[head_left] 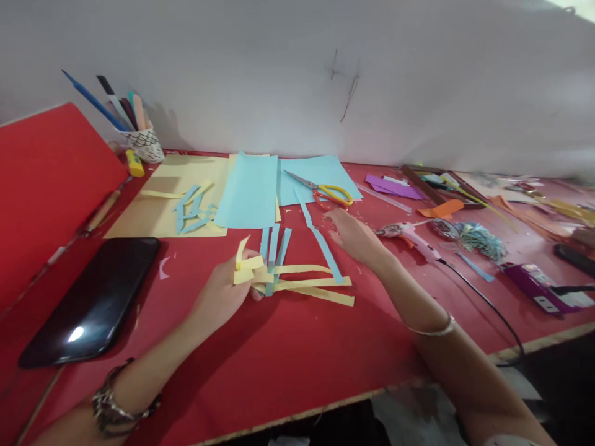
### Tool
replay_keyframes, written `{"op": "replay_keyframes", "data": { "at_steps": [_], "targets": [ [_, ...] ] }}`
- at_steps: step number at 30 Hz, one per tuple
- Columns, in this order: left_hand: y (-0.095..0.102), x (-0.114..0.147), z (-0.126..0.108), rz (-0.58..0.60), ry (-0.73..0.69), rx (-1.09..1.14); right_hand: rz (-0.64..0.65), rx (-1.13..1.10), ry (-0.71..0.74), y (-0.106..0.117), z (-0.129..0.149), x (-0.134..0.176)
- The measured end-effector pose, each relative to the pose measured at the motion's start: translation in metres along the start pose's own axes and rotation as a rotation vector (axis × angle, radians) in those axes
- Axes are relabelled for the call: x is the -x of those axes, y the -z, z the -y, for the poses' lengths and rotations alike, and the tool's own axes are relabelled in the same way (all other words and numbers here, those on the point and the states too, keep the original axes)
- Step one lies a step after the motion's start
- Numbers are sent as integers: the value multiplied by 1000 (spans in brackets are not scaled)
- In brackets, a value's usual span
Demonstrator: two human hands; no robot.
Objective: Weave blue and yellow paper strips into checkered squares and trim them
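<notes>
My left hand is closed on a small weave of yellow and blue paper strips. Long yellow ends stick out to the right, and blue ends point up toward the wall. My right hand hovers over the table with its fingers apart and nothing seen in them. Just beyond its fingertips lie scissors with red and yellow handles, partly on a light blue sheet. A long loose blue strip runs between my two hands, its lower end by the yellow ends.
At left are a black phone, a red panel and a pen cup. Cut strips lie on a yellow sheet. On the right are a pink glue gun with a cord, yarn and a purple box.
</notes>
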State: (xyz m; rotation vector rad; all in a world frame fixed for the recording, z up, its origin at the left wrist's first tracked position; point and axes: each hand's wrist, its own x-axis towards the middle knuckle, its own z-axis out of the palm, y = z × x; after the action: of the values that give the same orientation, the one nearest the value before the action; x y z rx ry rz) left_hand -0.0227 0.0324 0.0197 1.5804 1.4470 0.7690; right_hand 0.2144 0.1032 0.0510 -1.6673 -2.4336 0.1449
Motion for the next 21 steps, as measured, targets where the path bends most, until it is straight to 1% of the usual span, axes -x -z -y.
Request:
{"op": "replay_keyframes", "data": {
  "at_steps": [2,3,5,7,9,10,12,15,18,21],
  "targets": [
    [-1,1,0,-15,6,-20,40,67,-128,9,6,19],
    [-2,2,0,-20,5,-11,54,55,-149,12,10,29],
    [-3,3,0,-10,-13,35,87,-60,-68,13,21,49],
    [-4,5,0,11,-53,76,104,-130,13,8,31,66],
    [-5,6,-2,21,-83,101,88,-119,125,1,38,79],
    [-5,7,-3,27,-89,104,96,-97,157,-3,41,84],
    [-5,8,-4,42,-91,94,124,-49,181,-8,41,89],
    [-6,8,-5,77,-105,62,159,33,129,-9,35,91],
    [-8,7,-4,92,-121,62,122,122,81,-7,27,91],
    [-8,7,-3,111,-117,71,88,149,89,-6,22,92]
  ]
}}
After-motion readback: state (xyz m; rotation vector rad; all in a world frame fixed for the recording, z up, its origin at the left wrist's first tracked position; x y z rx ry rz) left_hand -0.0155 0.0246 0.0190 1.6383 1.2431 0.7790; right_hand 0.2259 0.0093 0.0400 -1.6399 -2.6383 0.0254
